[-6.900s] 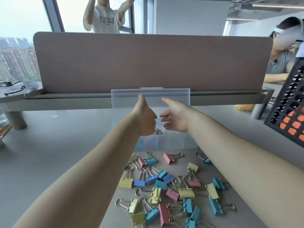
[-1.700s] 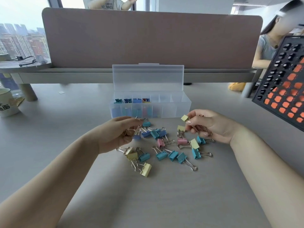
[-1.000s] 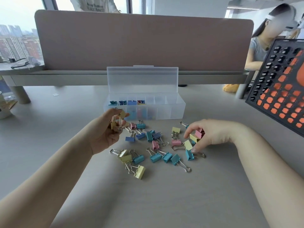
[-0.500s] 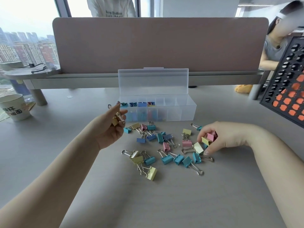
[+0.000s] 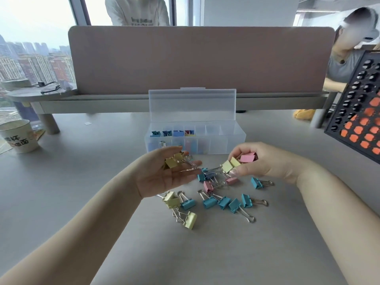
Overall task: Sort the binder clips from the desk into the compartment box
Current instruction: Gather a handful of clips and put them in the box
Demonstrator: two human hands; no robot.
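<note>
A clear compartment box point(image 5: 232, 140) stands open at mid-desk with its lid point(image 5: 192, 103) upright; its left compartments hold teal, blue and mixed clips. In front of it lies a loose pile of binder clips point(image 5: 218, 202) in teal, yellow and pink. My left hand point(image 5: 164, 175) is palm up just before the box, fingers stretched out, and yellow clips point(image 5: 172, 161) lie across the palm. My right hand point(image 5: 265, 161) hovers over the pile's right side with fingers curled, holding a pink clip point(image 5: 248, 157) and pinching yellow clips point(image 5: 230, 164).
A paper cup point(image 5: 18, 136) stands at the far left. A black perforated board with orange spots point(image 5: 362, 120) leans in from the right. A pink desk divider point(image 5: 201, 58) closes off the back, with people behind it and at the right.
My left hand has gone from gripping the yellow clips to lying flat with them on the palm. My right hand has picked up yellow clips besides the pink one and moved towards the left hand.
</note>
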